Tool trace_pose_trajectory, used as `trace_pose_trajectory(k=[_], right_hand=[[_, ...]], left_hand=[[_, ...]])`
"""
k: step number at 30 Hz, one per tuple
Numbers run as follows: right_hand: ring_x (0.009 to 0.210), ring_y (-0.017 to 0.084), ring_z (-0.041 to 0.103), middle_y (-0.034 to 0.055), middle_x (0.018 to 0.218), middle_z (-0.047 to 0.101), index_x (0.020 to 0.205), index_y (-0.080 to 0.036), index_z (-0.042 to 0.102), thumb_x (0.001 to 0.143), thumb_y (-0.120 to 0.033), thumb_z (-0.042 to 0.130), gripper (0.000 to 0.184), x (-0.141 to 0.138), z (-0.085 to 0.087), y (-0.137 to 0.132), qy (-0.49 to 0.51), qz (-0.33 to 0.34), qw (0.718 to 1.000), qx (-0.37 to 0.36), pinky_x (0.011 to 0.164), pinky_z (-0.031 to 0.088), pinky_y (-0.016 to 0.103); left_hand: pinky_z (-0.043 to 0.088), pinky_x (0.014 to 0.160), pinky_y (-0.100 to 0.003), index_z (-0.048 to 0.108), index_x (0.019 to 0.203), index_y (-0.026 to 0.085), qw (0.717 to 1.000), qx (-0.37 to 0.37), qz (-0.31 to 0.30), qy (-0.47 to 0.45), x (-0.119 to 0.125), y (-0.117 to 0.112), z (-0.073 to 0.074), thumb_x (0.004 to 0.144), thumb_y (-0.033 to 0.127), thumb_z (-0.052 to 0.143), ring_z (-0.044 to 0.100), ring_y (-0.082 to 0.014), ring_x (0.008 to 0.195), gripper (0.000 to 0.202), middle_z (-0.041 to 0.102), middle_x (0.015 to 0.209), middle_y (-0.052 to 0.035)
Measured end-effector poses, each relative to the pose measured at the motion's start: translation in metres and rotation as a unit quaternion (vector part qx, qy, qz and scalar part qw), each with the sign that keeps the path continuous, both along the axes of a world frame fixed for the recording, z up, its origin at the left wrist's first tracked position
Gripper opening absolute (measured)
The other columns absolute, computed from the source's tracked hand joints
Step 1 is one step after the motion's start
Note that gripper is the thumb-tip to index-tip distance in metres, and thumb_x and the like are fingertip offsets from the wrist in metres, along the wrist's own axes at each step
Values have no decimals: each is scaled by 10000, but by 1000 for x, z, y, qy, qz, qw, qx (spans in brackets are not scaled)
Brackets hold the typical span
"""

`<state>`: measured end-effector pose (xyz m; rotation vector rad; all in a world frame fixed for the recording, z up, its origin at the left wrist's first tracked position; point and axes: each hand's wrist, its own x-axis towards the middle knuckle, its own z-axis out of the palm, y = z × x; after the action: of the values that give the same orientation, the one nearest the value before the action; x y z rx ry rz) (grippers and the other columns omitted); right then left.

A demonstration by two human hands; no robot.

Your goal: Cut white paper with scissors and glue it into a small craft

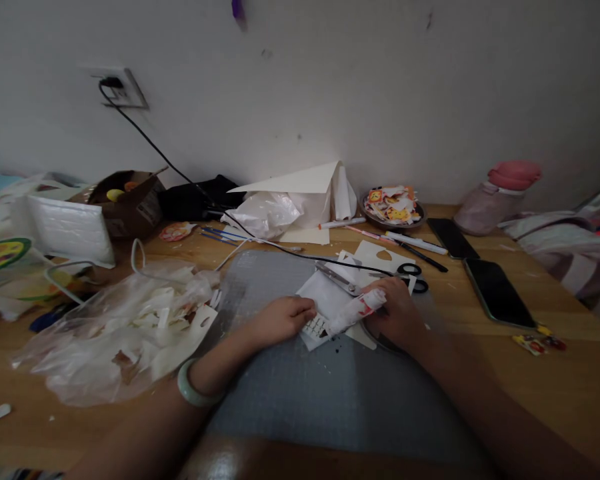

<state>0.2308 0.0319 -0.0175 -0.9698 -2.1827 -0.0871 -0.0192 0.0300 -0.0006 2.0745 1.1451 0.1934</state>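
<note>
Head view: wooden surface point(30, 443) against a wall. At the far left stands a white padded envelope point(73, 230), with a cardboard box point(135, 217) behind it to the right. A clear plastic bag point(105, 363) containing paper scraps lies in front of these items. A black cable point(153, 145) runs from the wall outlet point(130, 87) down across the surface and over the far part of a grey cutting mat point(290, 400).

The left hand point(280, 321), with a pale bangle point(195, 387) on its forearm, is over the mat. Its fingers are bent and set close together, with the tips at the left edge of a white grid-marked piece point(316, 325). Whether they pinch this piece cannot be determined.

The grid-marked piece lies on the mat between the two hands. A white squeeze tube point(353, 313) with red markings is tilted, its lower left end overlapping the piece in view and its upper right end beside the right hand point(397, 317). The right fingers are curled and partly hidden; their grip cannot be determined. Metal blades point(336, 279) lie just beyond the tube, and black scissor handles point(400, 269) show behind the right hand.

Farther right, a bowl point(423, 217) holds printed scraps. Two dark-screened phones point(500, 293) and a bottle with a pink lid point(483, 203) follow, with small coloured trinkets point(535, 343) near the closer phone.
</note>
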Motion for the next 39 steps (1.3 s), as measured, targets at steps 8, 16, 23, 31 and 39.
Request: trace_pose_trajectory(k=[8,16,23,31,39], right_hand=[[775,223,573,44,809,642,914,-220,559,751,-138,514,188,1,0,0,-8,16,1000,21,691,420,362],[780,210,559,39,821,639,933,-216,567,755,-139,498,206,2,-2,0,-13,25,999,34,707,428,361],[806,213,552,38,828,631,930,-234,588,769,-174,474,206,2,-4,-1,-15,15,1000,2,745,422,381],[802,213,544,46,827,634,928,-215,599,773,-157,480,204,3,-4,-1,-14,21,1000,10,727,413,369],[798,208,550,35,824,632,932,-235,600,767,-155,462,229,4,-5,0,-7,24,1000,3,722,414,363]], left_hand=[[356,641,-256,509,705,176,1000,18,-10,22,2,-2,3,879,337,333,508,-169,690,295,551,690,-27],[371,651,-267,522,721,180,999,25,-15,33,1,-2,1,881,337,339,527,-175,706,290,580,721,-38],[373,661,-267,536,734,178,999,32,-15,29,1,-2,-2,886,335,344,535,-170,720,291,589,732,-29],[364,642,-265,529,726,181,998,41,-21,32,1,-2,-2,888,320,343,521,-165,694,283,579,711,-28],[353,629,-262,533,721,185,998,48,-20,31,0,-2,-3,890,336,340,523,-172,696,298,578,710,-34]])
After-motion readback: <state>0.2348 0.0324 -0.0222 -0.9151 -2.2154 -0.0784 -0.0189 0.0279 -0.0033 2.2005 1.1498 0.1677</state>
